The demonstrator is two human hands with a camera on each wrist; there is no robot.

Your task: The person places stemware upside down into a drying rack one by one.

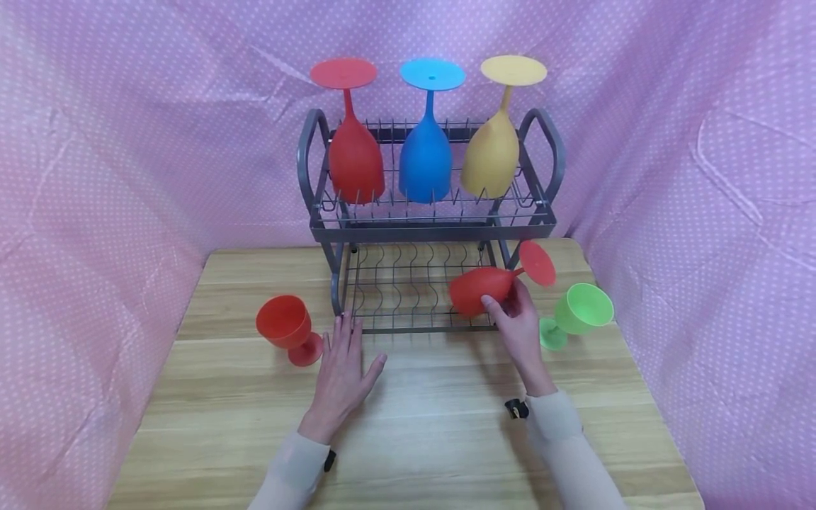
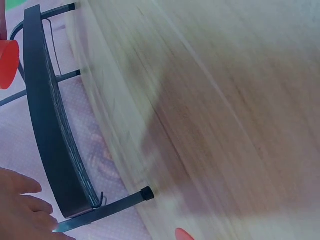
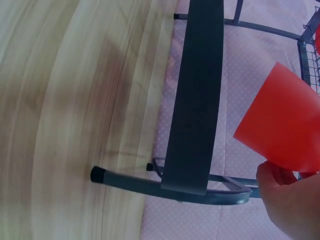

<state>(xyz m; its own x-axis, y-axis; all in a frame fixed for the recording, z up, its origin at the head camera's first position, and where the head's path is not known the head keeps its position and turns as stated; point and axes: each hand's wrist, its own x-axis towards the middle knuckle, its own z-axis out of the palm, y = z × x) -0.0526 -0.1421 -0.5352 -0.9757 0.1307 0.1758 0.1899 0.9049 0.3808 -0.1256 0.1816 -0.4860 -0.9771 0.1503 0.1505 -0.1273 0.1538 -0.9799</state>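
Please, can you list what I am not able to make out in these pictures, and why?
- Head view: part of the held goblet, covered by the right hand.
- Right wrist view: the held goblet's base, cut off by the right edge.
- Left wrist view: much of the left hand, cut off by the frame's corner.
- Left wrist view: what the red sliver belongs to, bottom edge.

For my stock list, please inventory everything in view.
Table: 1, light brown, foreground
Rack: 1, dark grey, on table
Upturned goblets: 3, red, blue, yellow, upper tier
Tilted goblet: 1, red, by lower tier
Left cup: 1, red, beside rack
Right cup: 1, green, beside rack
Backdrop: 1, dotted pink, behind and beside table
Sleeves: 2, pale grey, foreground
Black items: 2, black, beside sleeves
Left hand: 1, bare, at rack's corner
Right hand: 1, bare, holding tilted goblet
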